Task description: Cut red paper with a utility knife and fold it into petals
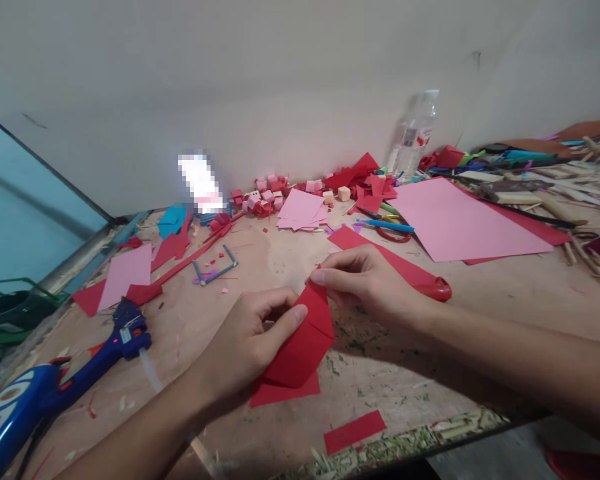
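Observation:
A folded piece of red paper [305, 340] is held between both hands, tilted above the wooden table. My left hand [263, 327] pinches its left side, thumb on top and fingers hidden behind. The top corner is pinched between thumb and fingertips of my right hand [360, 277]. Under the folded piece lies another red paper [290, 393], partly covered by it. A narrow red paper strip [355, 432] rests near the table's front edge. Beyond my right hand, a longer red paper piece [375, 253] lies flat.
A blue hot glue gun [100, 370] lies at the left. Small pink and red paper cubes [267, 197] line the wall near a plastic bottle [417, 137]. Pink sheets [465, 220], scissors [393, 233], a blue pen [386, 225] and wooden sticks [575, 173] spread to the right.

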The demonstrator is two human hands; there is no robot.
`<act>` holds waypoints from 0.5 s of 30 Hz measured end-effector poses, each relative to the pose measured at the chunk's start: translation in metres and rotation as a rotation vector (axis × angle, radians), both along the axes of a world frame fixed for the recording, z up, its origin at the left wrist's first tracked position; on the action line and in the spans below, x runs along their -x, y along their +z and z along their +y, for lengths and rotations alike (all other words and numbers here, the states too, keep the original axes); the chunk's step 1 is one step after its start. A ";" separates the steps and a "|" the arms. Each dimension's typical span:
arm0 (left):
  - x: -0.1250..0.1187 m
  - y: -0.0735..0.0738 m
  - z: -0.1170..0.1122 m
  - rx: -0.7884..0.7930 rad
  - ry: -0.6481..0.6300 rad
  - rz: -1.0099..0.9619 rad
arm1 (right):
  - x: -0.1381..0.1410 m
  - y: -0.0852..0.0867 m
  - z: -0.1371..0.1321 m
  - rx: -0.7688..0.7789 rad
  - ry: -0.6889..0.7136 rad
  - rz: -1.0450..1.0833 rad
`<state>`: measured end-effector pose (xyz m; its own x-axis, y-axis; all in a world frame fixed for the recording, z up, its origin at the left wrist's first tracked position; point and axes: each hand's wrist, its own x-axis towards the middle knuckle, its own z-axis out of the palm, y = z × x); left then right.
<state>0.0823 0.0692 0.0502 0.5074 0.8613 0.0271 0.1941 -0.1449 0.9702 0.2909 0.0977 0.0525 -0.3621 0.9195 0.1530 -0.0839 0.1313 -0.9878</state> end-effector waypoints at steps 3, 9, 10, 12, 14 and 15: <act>-0.001 0.001 0.000 -0.001 -0.017 -0.010 | 0.001 0.000 0.000 0.001 -0.014 -0.008; 0.001 0.002 0.001 -0.021 -0.017 -0.006 | 0.004 0.001 -0.004 0.054 -0.018 0.023; 0.001 0.002 0.001 -0.029 -0.018 0.003 | 0.005 0.001 -0.004 0.081 -0.020 0.045; 0.002 0.004 0.002 -0.053 -0.023 0.031 | 0.007 0.001 -0.004 0.141 -0.028 0.098; 0.001 0.005 0.002 -0.085 -0.031 0.077 | 0.008 0.001 -0.002 0.183 -0.067 0.161; 0.001 0.005 0.001 -0.098 -0.035 0.101 | 0.007 0.000 0.000 0.196 -0.099 0.191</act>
